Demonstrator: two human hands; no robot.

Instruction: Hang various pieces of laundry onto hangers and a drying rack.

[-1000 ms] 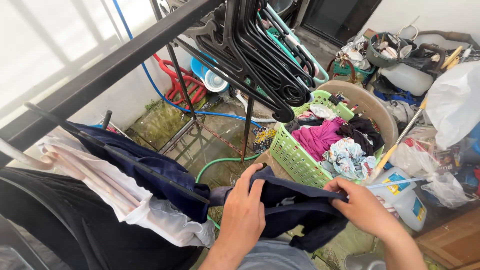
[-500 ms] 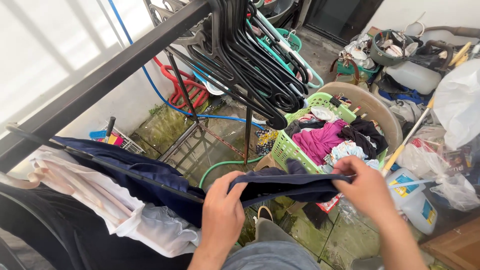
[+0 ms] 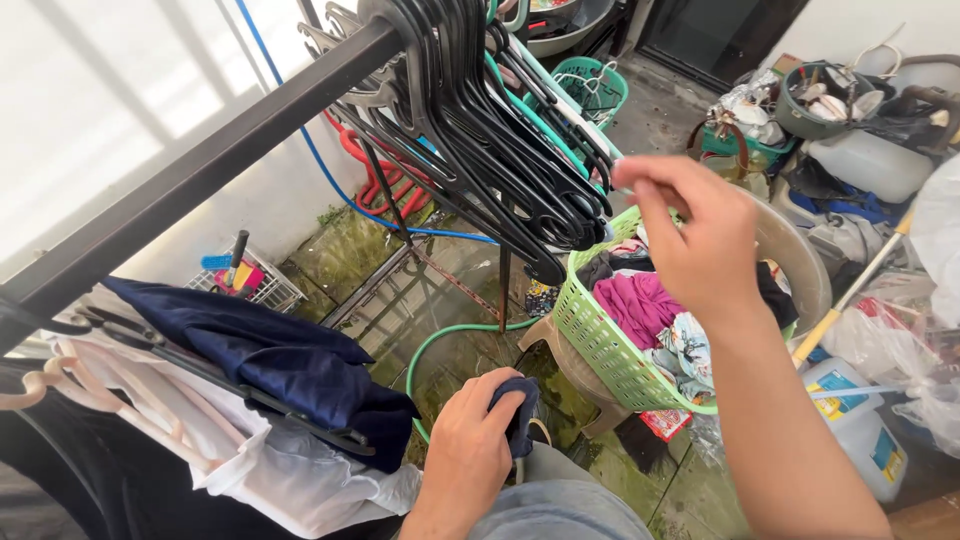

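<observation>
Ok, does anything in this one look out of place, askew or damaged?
The green laundry basket sits tilted on a low stool, leaning against the beige tub, with clothes heaped over its rim. The wet floor shows green algae patches. Otherwise the left hand grips a bunched navy cloth and the right hand is raised near the black hangers.

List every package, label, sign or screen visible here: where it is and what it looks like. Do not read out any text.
White plastic jug, lower right on the floor: squarish, with a blue and yellow label.
Red and white printed packet, on the floor under the green laundry basket: flat, partly hidden.
Clear plastic bags, right edge: crumpled, with printed packaging inside, too blurred to describe.
No signs or screens show.
</observation>
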